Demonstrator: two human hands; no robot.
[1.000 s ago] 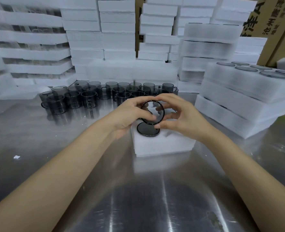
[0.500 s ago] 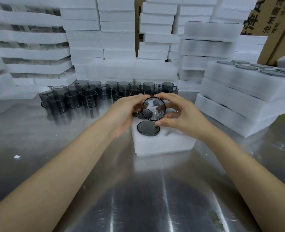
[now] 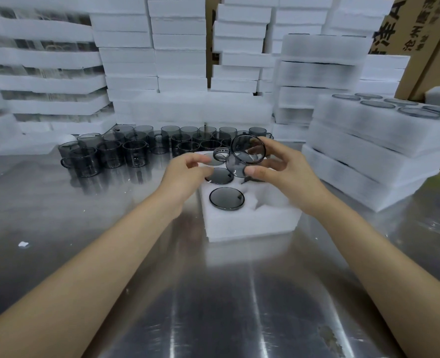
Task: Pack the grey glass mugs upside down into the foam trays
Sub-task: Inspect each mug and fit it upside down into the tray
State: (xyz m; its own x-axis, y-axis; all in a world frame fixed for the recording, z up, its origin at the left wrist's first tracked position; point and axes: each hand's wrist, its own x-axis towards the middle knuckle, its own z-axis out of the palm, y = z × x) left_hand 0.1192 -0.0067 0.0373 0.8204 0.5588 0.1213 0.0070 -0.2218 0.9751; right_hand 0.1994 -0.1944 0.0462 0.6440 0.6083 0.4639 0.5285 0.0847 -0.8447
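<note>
The right hand (image 3: 278, 169) is gripping one grey glass mug (image 3: 247, 156) just above the far end of the foam tray (image 3: 250, 223). The thumb is pressing on the near side of the mug and the fingers are curling round the far side. The left hand (image 3: 188, 171) is hanging just above the left edge of the tray. Its fingers are loosely bent and look like they are holding nothing.

What could go wrong? The glass is smooth and only one hand is holding it. It could slip while it is being turned and bang on the packed mugs (image 3: 226, 198) sitting bottom-up in the left side of the tray. It could also go in crooked and catch on the foam, because each hole has a small notch and the handle probably goes there.

The mug is lying tipped over, not upside down yet. Its line from mouth to bottom is slanting. The wide open end seems to be facing up and toward the person, and the bottom is pointing down toward the tray. The handle (image 3: 220, 155) is sticking out toward the tray's left side. The loose mugs (image 3: 133, 153) are waiting behind the tray.
</note>
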